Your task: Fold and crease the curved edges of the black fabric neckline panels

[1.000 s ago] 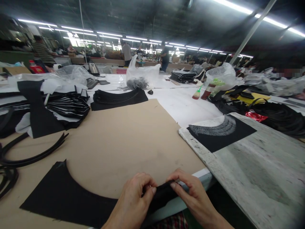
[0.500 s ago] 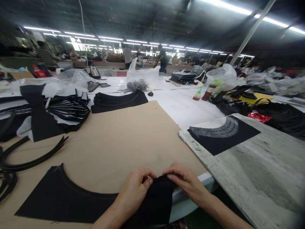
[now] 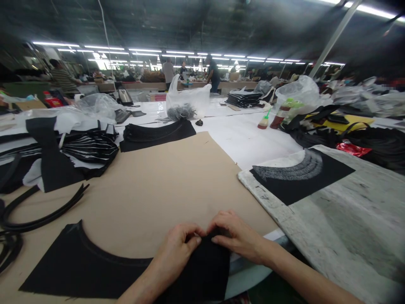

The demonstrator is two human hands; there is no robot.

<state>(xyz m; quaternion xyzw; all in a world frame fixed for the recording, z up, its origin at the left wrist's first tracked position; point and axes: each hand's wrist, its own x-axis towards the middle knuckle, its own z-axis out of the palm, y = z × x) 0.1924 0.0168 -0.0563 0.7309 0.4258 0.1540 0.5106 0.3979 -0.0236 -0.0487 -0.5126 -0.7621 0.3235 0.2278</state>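
Note:
A black fabric piece [image 3: 95, 270] with a curved, raised edge lies along the front of the brown sheet [image 3: 164, 181]. Its right end hangs over the table's rounded edge. My left hand [image 3: 179, 249] pinches the top edge of the fabric between thumb and fingers. Close beside it, my right hand [image 3: 236, 236] grips the same edge, thumb in front and fingers bent over behind. The two hands' fingertips almost meet. My left forearm covers the middle of the fabric.
A grey board [image 3: 341, 219] at right bears a black piece with a whitish curved band [image 3: 294, 169]. Black strips [image 3: 47, 215] and stacked black pieces [image 3: 88, 147] lie at left. Farther back are a folded black piece [image 3: 158, 135], a white plastic bag [image 3: 190, 97] and a small bottle [image 3: 263, 122].
My right hand has moved left along the fabric edge, closer to my left hand, and its fingers have curled more. My left hand is nearly in the same place. The view has shifted slightly.

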